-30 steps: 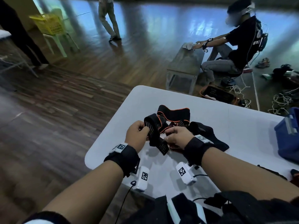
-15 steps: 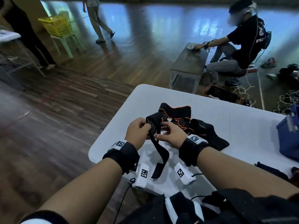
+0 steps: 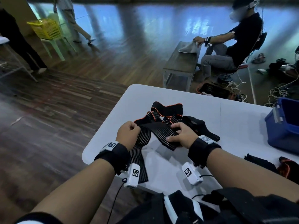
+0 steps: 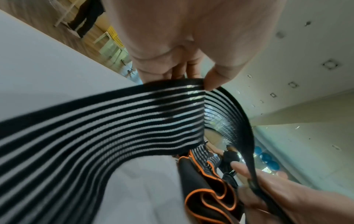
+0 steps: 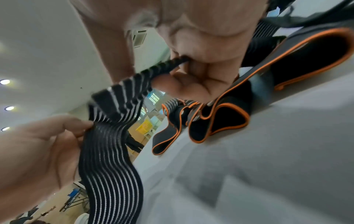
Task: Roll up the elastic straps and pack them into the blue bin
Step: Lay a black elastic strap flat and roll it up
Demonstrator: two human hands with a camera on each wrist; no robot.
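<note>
Both hands are busy on one striped strap [image 3: 146,136] close to the near edge of the white table [image 3: 234,120]; the left hand [image 3: 128,135] pinches it between thumb and curled fingers, and the right hand [image 3: 182,135] grips the other part with fingers bent over the top and the thumb below. Half a second ago the strap hung narrow and twisted between the two hands, with a loop drooping down; now it is pulled wide and flat across them, and its free tail [image 3: 139,165] runs down past the left wrist and over the table edge; I judge that the person was straightening it, so the rolling itself is not yet begun and nothing of this strap is ready for packing. Just behind the hands lies the heap of other straps [image 3: 168,110], black with orange borders, touching the held one or very near to it; a careless pull may drag them along. To the right, the table is bare between the heap and the blue bin [image 3: 284,131], which stands well apart at the far right edge of the table, so a finished roll has a free path there; whether something is already inside I cannot tell. Beyond the table is open wooden floor, then a seated person at a low bench [image 3: 181,62], and a yellow basket [image 3: 47,29] far at the left.
</note>
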